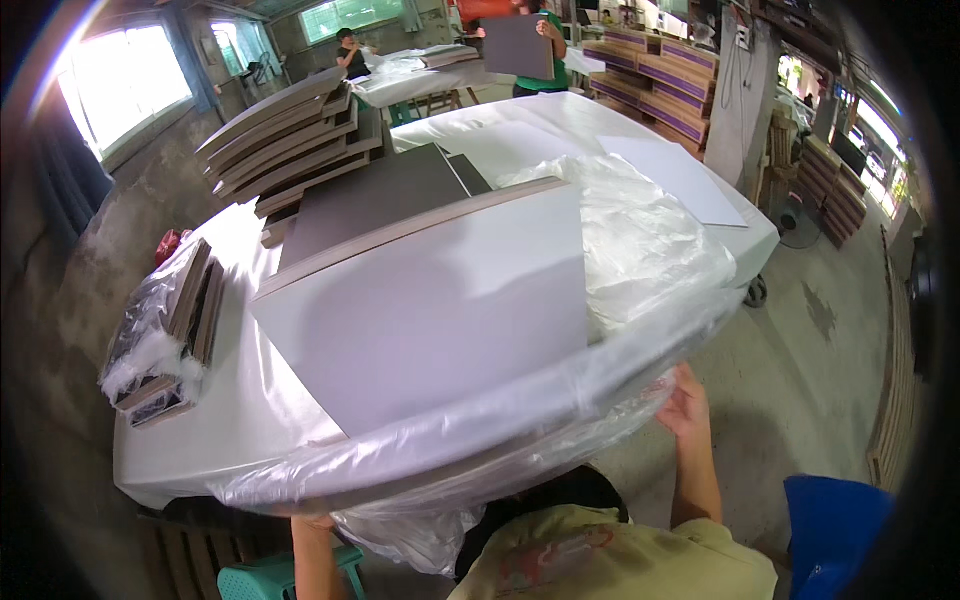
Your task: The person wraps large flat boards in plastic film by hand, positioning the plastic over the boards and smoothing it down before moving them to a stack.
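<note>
A panel in a clear plastic bag [480, 425] is held along the near side of the table, seen almost edge-on and stretching from lower left to right. My right hand [686, 402] grips the bagged panel near its right end, fingers curled on the film. Under the panel's left part is my left hand [314, 521]; only a little of it shows, its fingers hidden behind panel and film. Loose film hangs between my arms. Just beyond lies a stack of white-faced panels [450, 310], with dark grey panels [370, 195] behind it.
Crumpled clear plastic [650, 235] lies right of the stack on the white-covered table [265, 365]. Wrapped boards [165, 335] sit at left, piled boards [290, 140] behind them. A green stool [240, 580] and a blue object [835, 530] flank me. Another person holds a dark panel [517, 48].
</note>
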